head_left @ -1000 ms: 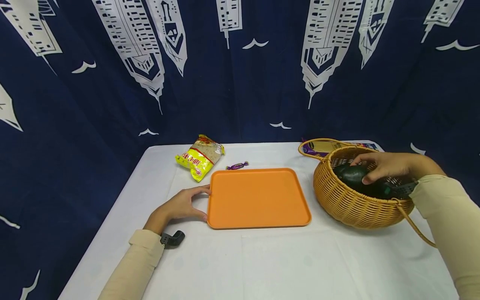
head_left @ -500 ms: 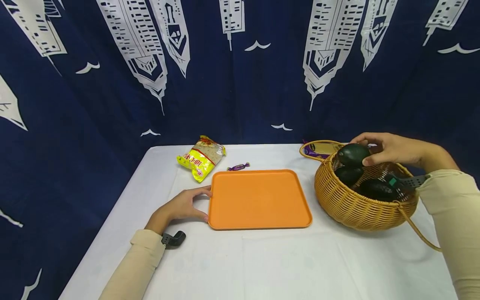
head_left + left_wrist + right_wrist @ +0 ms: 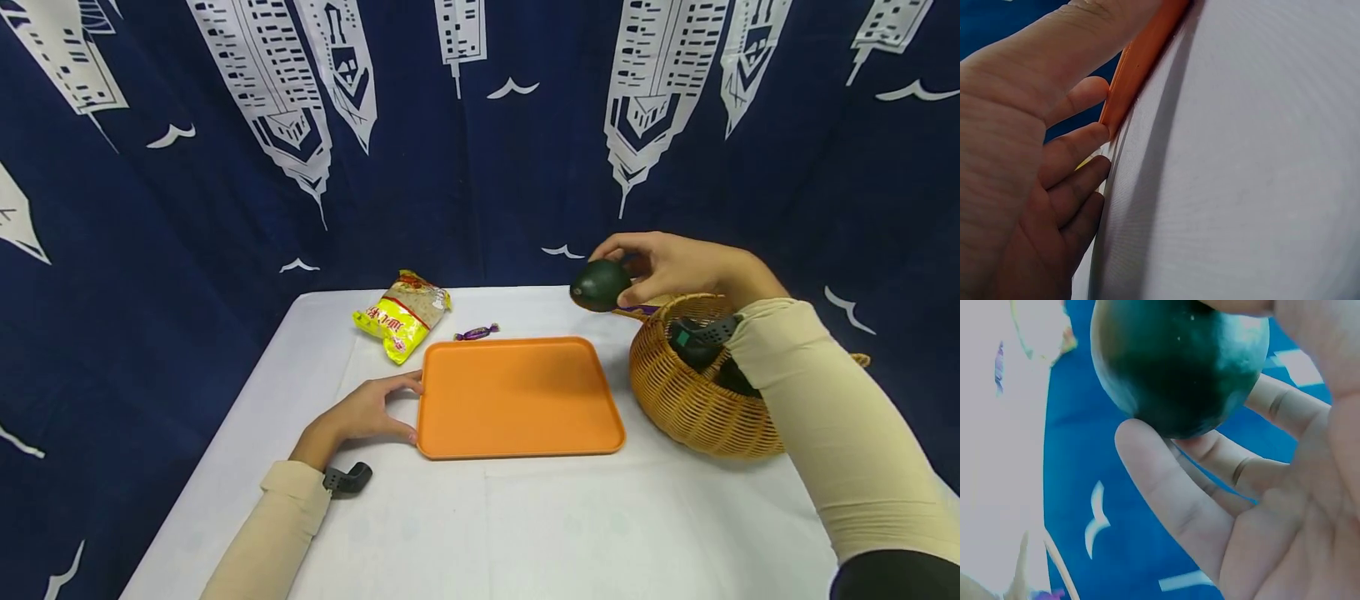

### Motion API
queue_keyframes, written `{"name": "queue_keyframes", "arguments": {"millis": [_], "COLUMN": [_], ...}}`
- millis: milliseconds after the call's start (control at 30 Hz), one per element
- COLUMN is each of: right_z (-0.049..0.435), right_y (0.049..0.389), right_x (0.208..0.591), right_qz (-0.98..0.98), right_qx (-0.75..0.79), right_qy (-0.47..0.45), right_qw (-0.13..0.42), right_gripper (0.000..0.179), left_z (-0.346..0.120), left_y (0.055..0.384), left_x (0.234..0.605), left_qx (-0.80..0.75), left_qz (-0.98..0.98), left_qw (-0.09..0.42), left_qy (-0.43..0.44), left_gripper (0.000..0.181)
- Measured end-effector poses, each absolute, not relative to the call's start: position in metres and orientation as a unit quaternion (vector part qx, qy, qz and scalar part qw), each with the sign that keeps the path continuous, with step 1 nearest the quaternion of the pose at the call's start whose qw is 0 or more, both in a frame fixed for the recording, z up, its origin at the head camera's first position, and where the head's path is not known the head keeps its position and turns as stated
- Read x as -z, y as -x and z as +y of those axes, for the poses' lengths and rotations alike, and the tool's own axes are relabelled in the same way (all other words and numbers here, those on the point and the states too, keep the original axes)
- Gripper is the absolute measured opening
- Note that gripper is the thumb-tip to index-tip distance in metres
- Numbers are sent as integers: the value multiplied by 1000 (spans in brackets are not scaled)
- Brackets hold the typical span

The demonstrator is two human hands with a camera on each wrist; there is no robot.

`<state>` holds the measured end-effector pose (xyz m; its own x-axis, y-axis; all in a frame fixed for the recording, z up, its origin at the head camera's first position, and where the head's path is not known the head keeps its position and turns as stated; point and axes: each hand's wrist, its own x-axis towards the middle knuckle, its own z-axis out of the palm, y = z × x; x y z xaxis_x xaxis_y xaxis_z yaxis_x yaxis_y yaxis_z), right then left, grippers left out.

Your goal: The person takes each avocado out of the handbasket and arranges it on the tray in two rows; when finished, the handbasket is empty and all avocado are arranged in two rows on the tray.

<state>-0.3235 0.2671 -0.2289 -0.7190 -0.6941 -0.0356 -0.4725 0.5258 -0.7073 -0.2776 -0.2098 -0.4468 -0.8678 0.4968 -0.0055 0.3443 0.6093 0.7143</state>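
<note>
Over the table's back right, my right hand (image 3: 660, 262) holds a dark green avocado (image 3: 600, 286) between thumb and fingertips, above and left of the wicker basket. Up close in the right wrist view, fingertips lie against the smooth, glossy avocado (image 3: 1179, 369). My left hand (image 3: 367, 412) rests on the table, thumb and fingertips spread along the left edge of a flat orange tray (image 3: 517, 400). In the left wrist view its fingers (image 3: 1079, 147) reach the side of the tray (image 3: 1141, 65). More dark avocados (image 3: 697, 354) sit inside the basket, partly hidden by the right forearm.
The wicker basket (image 3: 667, 408) stands right of the tray, its handle folded down. Behind the tray lie a yellow snack packet (image 3: 405, 317) and a purple wrapped candy (image 3: 476, 332). A purple package (image 3: 641, 308) shows behind the basket. A navy patterned cloth (image 3: 480, 167) hangs behind the table.
My right hand has lifted an avocado out of the basket and carried it left, toward the tray's back right corner. The left hand has stayed at the tray's edge.
</note>
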Motion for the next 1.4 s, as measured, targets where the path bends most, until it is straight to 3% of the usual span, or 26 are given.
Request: {"name": "queue_keyframes", "arguments": {"millis": [200,533,800,1133,1400], "right_z": [209,141,106,80,70], "right_y": [340,365,376,382,383], "right_x": [238,289,337,363,372], "right_qz": [823,788,800,843,845], "right_qx": [363,371,336,202,215], "right_qy": [373,426,436,473,456], "right_qw": [228,244,239,161,180], "right_gripper": [62,59,56,56,69], "left_z": [-211,-212,-212,-210,-211], "left_y": [276,278,278,279,278], "left_x": [448,446,447,445,446], "left_qx": [-375,-366,-369,-376,-380], "left_qz": [890,895,895,894,891], "left_qw": [97,97,102,108,115], "left_qy": [-242,-236,-227,-217,-222], "left_gripper": [72,72,70,69,69]}}
